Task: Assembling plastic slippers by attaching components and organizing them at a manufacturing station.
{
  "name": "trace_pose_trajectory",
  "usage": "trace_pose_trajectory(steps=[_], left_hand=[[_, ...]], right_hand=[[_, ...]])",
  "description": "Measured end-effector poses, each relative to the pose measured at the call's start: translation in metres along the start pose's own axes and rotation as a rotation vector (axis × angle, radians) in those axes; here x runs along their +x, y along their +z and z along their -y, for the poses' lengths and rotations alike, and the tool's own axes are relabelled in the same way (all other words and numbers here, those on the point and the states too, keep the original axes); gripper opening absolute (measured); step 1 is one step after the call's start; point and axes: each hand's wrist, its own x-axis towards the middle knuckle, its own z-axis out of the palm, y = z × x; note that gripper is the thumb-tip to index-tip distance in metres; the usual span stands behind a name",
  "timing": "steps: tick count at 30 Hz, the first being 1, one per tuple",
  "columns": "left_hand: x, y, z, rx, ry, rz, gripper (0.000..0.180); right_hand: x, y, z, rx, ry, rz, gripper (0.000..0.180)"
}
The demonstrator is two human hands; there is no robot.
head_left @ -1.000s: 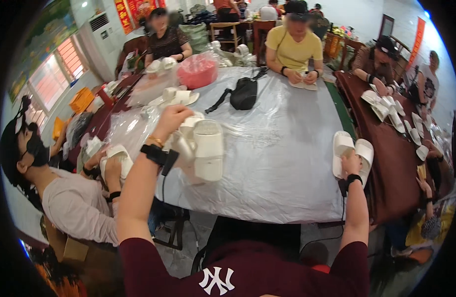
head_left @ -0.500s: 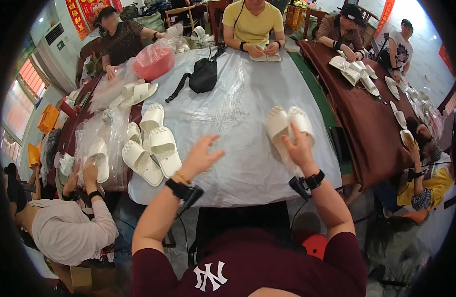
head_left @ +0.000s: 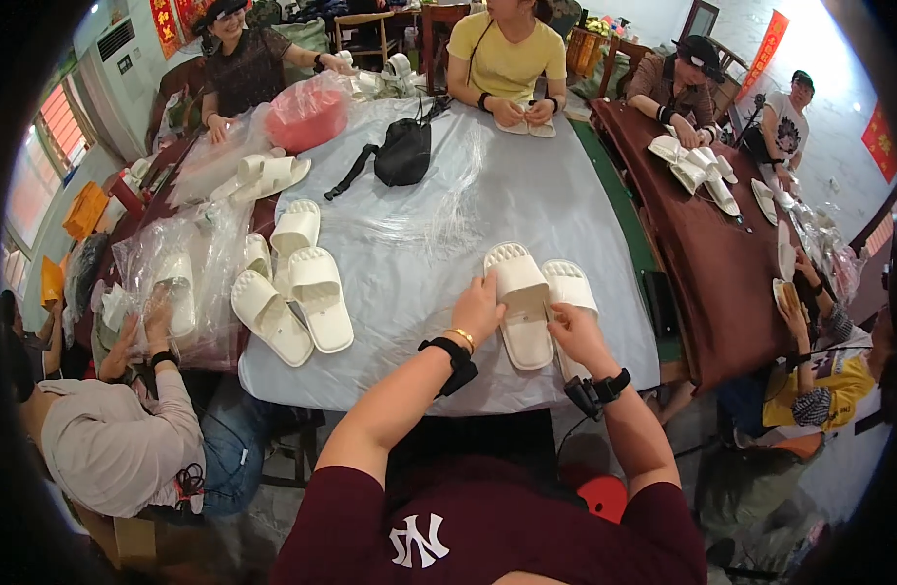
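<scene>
A plastic-sheeted table fills mid-frame, with loose white slippers heaped at its left, within reach. Near the lower centre lies a white slipper pair side by side, soles down; the left hand rests open on one edge and the right hand pinches the other slipper, squaring them together.

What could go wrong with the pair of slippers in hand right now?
The pair of white slippers lies near the table's front edge, under the left hand and right hand; a careless pull could drag one off. The table's clear plastic sheet looks wrinkled and may shift or bunch under the hands. The loose slippers to the left could get mixed into this pair.
</scene>
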Motion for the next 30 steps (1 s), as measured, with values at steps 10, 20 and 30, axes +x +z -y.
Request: trace_pose_trajectory(steps=[10, 20, 30], left_hand=[[-0.012, -0.001, 0.018, -0.040, 0.055, -0.118, 0.048], [-0.082, -0.057, 0.054, -0.037, -0.006, -0.054, 0.043], [0.020, -0.084, 0.097, 0.150, -0.179, -0.158, 0.033]], right_hand=[[0.006, -0.018, -0.029, -0.379, -0.042, -0.303, 0.045], [-0.023, 0.026, 0.005, -0.309, -0.106, -0.130, 0.035], [-0.023, 0.019, 0.006, -0.142, -0.089, -0.008, 0.042]])
